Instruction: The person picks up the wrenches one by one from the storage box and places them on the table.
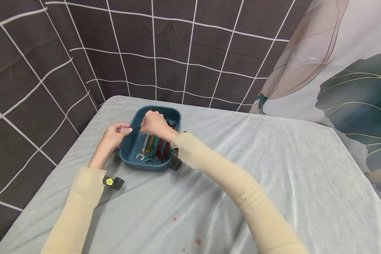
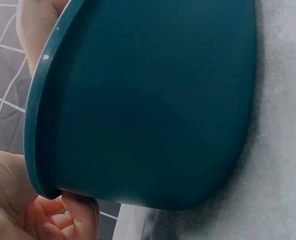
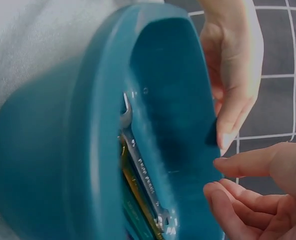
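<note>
My left hand (image 1: 112, 135) is at the left rim of a teal plastic tub (image 1: 146, 168), its thumb and fingers lightly holding the edge. Over the tub hovers my right hand (image 1: 155, 123), fingers loosely bent. In the right wrist view, the right fingertips (image 3: 215, 187) are slightly apart with nothing between them. Below that hand several combination wrenches lie side by side on the tub floor: a silver wrench (image 3: 140, 165) on the left, then a gold wrench (image 1: 149, 144), a green wrench (image 1: 153, 150) and red wrenches (image 1: 159, 150). The right hand and wrist hide parts of them.
The tub stands on a pale grey cloth (image 1: 241, 158) near the table's far left corner. Dark cloth with white grid lines (image 1: 171, 42) hangs behind and to the left; a leaf-patterned curtain (image 1: 352, 88) hangs at the right. Small reddish spots (image 1: 198, 241) mark the near cloth.
</note>
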Action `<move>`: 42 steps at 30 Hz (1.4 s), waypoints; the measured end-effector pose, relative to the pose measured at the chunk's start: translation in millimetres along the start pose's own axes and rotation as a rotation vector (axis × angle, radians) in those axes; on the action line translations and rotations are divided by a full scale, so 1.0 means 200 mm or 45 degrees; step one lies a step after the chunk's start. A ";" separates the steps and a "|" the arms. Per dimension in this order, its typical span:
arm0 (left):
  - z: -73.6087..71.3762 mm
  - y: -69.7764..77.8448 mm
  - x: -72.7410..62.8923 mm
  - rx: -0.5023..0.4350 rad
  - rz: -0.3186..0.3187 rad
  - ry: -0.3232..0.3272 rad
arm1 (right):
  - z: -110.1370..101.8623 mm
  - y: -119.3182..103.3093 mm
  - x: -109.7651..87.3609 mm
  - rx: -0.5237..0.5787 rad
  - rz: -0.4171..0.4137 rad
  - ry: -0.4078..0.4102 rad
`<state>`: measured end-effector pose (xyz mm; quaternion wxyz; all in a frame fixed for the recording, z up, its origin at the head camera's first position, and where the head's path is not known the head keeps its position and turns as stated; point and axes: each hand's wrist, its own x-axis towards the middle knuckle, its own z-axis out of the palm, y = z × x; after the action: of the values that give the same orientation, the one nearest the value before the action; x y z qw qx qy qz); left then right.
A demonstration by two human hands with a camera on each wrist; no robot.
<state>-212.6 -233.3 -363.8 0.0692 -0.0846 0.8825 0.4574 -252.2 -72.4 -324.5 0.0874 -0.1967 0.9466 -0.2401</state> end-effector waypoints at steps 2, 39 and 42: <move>0.00 0.00 0.00 -0.004 0.010 0.008 | 0.01 0.01 0.01 0.012 0.005 0.001; 0.00 -0.04 0.02 0.013 0.101 0.034 | 0.02 0.02 0.17 0.037 0.431 -0.459; 0.00 -0.04 0.02 0.005 0.096 0.029 | 0.03 0.02 0.17 0.036 0.438 -0.470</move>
<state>-214.9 -237.5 -370.5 0.0421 -0.0564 0.8868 0.4568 -283.4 -85.4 -334.1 0.3010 -0.0718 0.9307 -0.1950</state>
